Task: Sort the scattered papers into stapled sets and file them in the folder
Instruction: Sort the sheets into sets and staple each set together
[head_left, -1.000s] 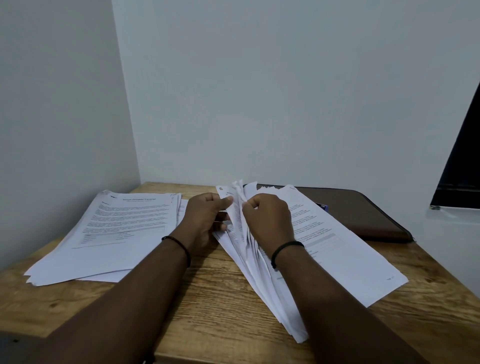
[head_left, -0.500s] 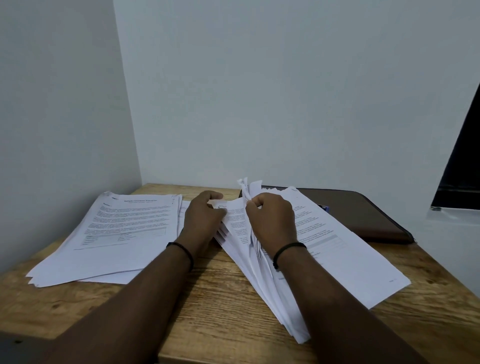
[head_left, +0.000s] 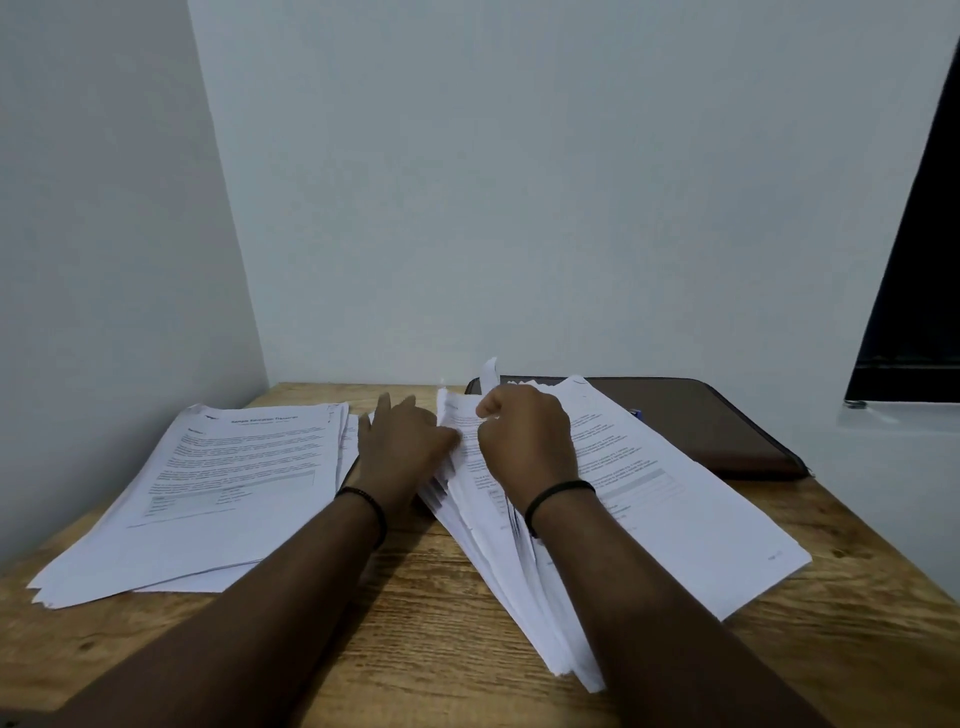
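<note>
A fanned pile of printed sheets (head_left: 675, 525) lies at the middle right of the wooden table (head_left: 415, 639). My right hand (head_left: 524, 441) is curled over the pile's top and pinches the upper corners of a few sheets, which stand lifted. My left hand (head_left: 400, 447) is beside the pile's left edge with its fingers straight, thumb side against the sheets, slightly blurred. A second, flatter stack of papers (head_left: 218, 493) lies at the left. The brown zip folder (head_left: 727, 431) lies shut behind the fanned pile, partly covered by it.
A small blue object (head_left: 635, 414) peeks out between the fanned pile and the folder. Walls close the table in at the left and back. A dark window frame (head_left: 914, 312) is at the right, above a white ledge.
My left hand has let go of the sheet it pinched and spread its fingers, shifting slightly left. My right hand keeps its hold on the lifted sheet corners.
</note>
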